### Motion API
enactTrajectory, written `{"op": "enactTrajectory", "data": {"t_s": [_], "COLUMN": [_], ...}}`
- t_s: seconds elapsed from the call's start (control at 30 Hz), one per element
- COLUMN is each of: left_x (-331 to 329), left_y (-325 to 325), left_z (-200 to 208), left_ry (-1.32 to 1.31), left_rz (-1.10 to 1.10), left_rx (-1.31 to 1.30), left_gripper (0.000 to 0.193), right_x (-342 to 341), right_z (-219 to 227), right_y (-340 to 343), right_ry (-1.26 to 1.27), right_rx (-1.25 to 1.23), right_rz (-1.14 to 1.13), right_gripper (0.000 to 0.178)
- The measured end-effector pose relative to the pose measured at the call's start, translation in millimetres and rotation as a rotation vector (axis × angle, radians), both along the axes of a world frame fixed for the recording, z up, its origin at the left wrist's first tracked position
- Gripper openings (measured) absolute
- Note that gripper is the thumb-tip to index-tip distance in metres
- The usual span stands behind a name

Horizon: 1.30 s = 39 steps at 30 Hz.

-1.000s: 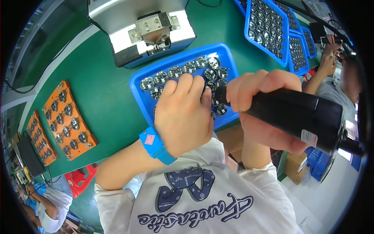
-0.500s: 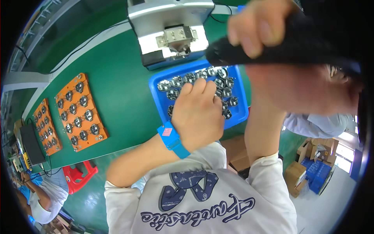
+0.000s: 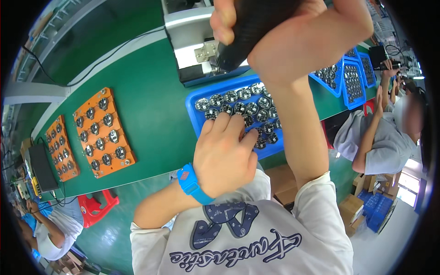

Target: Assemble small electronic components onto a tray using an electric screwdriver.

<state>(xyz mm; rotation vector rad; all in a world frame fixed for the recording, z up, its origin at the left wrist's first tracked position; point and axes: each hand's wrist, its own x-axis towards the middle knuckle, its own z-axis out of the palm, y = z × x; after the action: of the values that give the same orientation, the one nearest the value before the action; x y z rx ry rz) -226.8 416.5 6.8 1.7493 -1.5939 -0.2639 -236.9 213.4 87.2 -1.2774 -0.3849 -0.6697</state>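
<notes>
My left hand (image 3: 224, 156), with a blue wrist strap (image 3: 195, 184), reaches over a blue tray (image 3: 195, 103) of small round silver-and-black parts (image 3: 252, 108). Its fingers are bent down and close together among the parts; whatever they pinch is hidden under them. Raised higher, my right hand (image 3: 298, 50) is wrapped round a thick black object (image 3: 256, 27) with a rounded end. That object looks like the body of a hand tool, but its kind does not show. Its lower end appears in front of a machine's metal fixture (image 3: 206, 52).
Behind the tray stands a grey machine (image 3: 188, 27). On the green table's left lie an orange board (image 3: 98, 133) and a smaller orange board (image 3: 62, 149), both carrying round parts. More blue trays (image 3: 353, 85) lie at right, near a seated person (image 3: 389, 130). A red stool (image 3: 98, 208) stands lower left.
My right hand has swung left with the black object, whose end now points downward near the fixture. The left hand has shifted slightly down and left. The view has turned, revealing trays at right.
</notes>
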Motion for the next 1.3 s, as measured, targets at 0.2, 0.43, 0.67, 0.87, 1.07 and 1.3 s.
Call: {"op": "enactTrajectory", "data": {"t_s": [0.2, 0.43, 0.67, 0.87, 1.07, 1.3], "left_x": [1, -6, -22, -24, -29, -31], "left_y": [9, -13, -34, -46, -53, -59], "left_z": [2, 9, 2, -3, -11, -13], "left_ry": [0.008, 0.011, -0.056, -0.171, -0.289, -0.311], "left_rz": [0.001, -0.121, -0.130, -0.078, -0.037, -0.030], "left_rx": [0.029, 0.070, 0.068, 0.089, 0.083, 0.058], "left_gripper": [0.036, 0.045, 0.039, 0.038, 0.037, 0.021], "right_x": [-79, -157, -153, -146, -141, -134], "right_z": [19, -16, -40, -52, -51, -61], "right_y": [26, 5, 17, 11, 15, 13], "right_ry": [0.117, 0.119, 0.126, 0.132, 0.186, 0.125], "right_rx": [0.258, 0.018, 0.298, 0.325, 0.379, 0.333], "right_rz": [-0.196, -0.378, -0.570, -0.542, -0.544, -0.496], "right_gripper": [0.106, 0.101, 0.111, 0.109, 0.109, 0.106]}}
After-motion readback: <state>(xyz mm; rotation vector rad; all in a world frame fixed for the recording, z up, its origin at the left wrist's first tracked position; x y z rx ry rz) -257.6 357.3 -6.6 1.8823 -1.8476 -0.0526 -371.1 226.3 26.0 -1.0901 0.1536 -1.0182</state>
